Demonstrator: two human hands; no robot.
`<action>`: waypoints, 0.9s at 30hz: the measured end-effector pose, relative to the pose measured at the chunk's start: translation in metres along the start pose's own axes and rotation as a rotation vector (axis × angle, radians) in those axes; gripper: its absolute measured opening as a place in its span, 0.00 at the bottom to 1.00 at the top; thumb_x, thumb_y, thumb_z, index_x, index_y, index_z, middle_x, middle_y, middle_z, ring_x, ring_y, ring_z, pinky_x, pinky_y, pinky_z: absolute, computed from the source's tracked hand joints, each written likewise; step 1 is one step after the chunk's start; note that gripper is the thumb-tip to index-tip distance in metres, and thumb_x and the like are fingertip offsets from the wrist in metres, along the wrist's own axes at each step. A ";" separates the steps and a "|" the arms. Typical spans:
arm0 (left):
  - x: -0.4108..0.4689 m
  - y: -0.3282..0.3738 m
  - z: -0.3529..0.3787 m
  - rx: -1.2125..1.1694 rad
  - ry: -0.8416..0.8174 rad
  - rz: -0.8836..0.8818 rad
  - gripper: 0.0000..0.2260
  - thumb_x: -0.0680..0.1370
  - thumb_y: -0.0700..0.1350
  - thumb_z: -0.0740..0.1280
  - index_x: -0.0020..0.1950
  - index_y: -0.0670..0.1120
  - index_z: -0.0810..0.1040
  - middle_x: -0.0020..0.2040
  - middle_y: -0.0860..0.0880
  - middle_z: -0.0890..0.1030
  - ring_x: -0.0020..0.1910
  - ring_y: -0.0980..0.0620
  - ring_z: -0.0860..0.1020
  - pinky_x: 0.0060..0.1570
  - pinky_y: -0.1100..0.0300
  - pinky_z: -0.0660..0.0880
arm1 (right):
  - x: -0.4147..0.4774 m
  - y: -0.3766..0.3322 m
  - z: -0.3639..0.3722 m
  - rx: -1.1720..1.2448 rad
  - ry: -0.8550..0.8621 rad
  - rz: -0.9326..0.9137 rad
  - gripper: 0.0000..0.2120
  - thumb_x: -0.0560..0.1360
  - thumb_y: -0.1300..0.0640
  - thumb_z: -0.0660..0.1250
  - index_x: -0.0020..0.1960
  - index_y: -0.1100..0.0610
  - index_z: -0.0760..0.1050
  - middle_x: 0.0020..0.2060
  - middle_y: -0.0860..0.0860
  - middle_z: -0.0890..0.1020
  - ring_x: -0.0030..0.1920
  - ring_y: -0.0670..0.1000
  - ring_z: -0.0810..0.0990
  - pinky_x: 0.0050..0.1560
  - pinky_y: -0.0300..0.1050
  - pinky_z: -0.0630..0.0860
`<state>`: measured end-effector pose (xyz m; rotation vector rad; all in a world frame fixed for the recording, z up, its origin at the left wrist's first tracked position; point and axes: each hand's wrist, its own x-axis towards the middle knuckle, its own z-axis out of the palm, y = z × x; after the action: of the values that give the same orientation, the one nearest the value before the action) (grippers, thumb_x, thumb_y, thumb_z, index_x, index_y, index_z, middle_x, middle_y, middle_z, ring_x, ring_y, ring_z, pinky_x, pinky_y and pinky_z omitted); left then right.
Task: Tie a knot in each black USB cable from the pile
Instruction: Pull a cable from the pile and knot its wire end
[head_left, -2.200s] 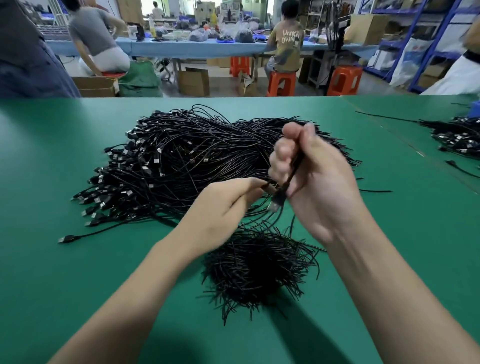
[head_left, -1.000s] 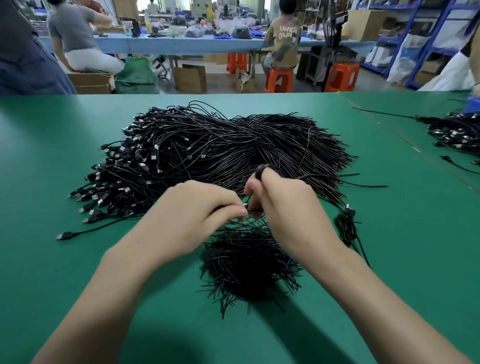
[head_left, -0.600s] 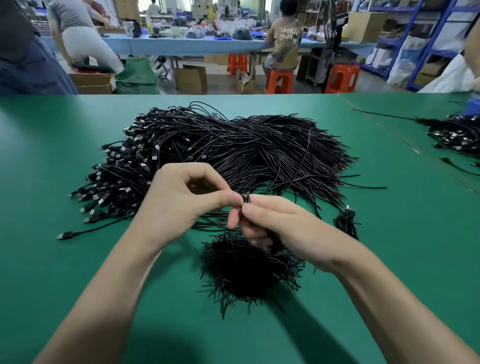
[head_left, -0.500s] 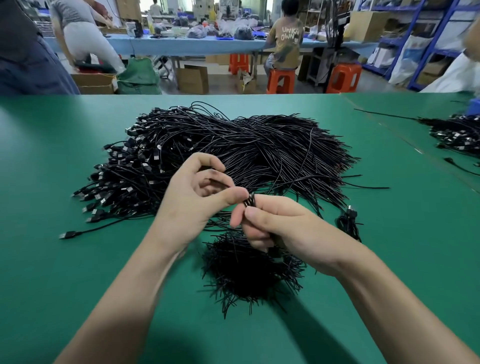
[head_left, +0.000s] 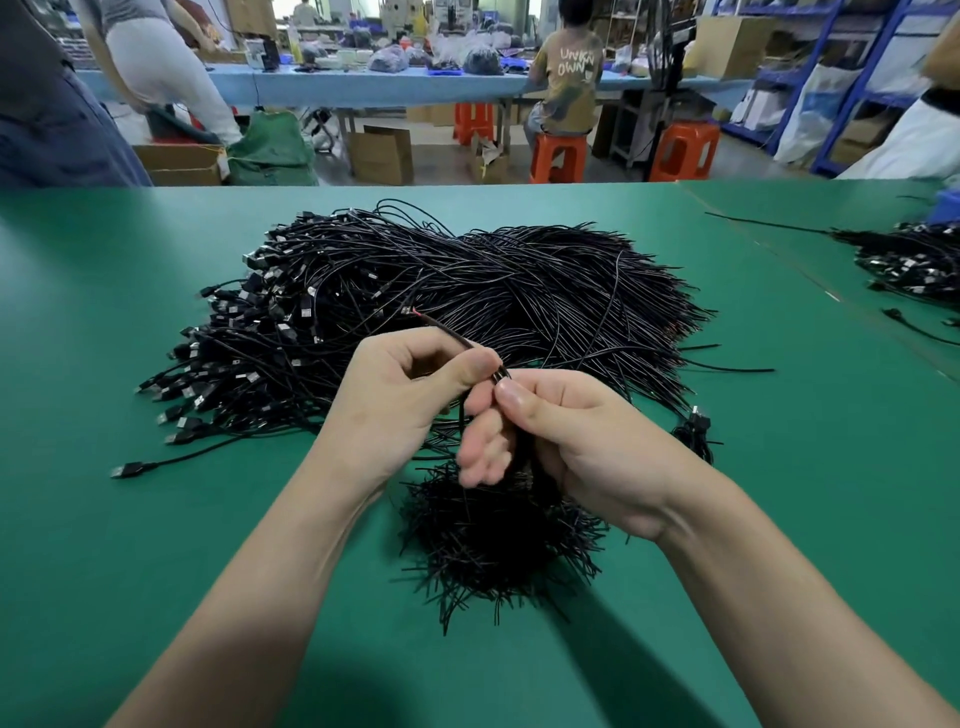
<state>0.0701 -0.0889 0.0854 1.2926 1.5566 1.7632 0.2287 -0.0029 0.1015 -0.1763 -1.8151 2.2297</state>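
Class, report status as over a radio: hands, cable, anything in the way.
Left hand, right hand both pinch one cable. Its stripped end points up-left; no knot visible. Pile lies behind hands.

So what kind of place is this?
Likely a small factory or assembly workshop: a big pile of black USB cables on a green worktable, another long bench with a seated worker behind, and blue storage racks.
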 end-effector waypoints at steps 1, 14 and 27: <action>0.000 0.000 0.001 -0.008 0.025 -0.010 0.10 0.73 0.53 0.77 0.41 0.46 0.87 0.38 0.51 0.87 0.36 0.59 0.82 0.38 0.67 0.77 | 0.001 0.000 0.001 0.035 0.034 -0.006 0.10 0.86 0.59 0.55 0.54 0.63 0.72 0.41 0.58 0.85 0.41 0.54 0.86 0.44 0.41 0.81; 0.009 -0.003 0.015 -0.014 0.078 -0.002 0.08 0.76 0.51 0.75 0.41 0.47 0.87 0.34 0.56 0.81 0.34 0.58 0.75 0.35 0.64 0.74 | -0.005 0.023 0.008 -0.147 0.457 -0.004 0.24 0.78 0.41 0.63 0.51 0.64 0.74 0.44 0.52 0.84 0.43 0.49 0.81 0.42 0.43 0.80; 0.009 -0.004 0.031 -0.081 0.123 -0.034 0.10 0.76 0.55 0.72 0.42 0.52 0.88 0.37 0.54 0.84 0.37 0.59 0.79 0.40 0.67 0.77 | 0.003 0.033 0.014 -0.660 0.419 -0.064 0.17 0.86 0.46 0.54 0.38 0.40 0.68 0.26 0.41 0.71 0.27 0.43 0.67 0.33 0.41 0.63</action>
<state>0.0916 -0.0642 0.0823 1.1317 1.5460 1.8952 0.2180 -0.0209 0.0726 -0.6394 -2.1747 1.3378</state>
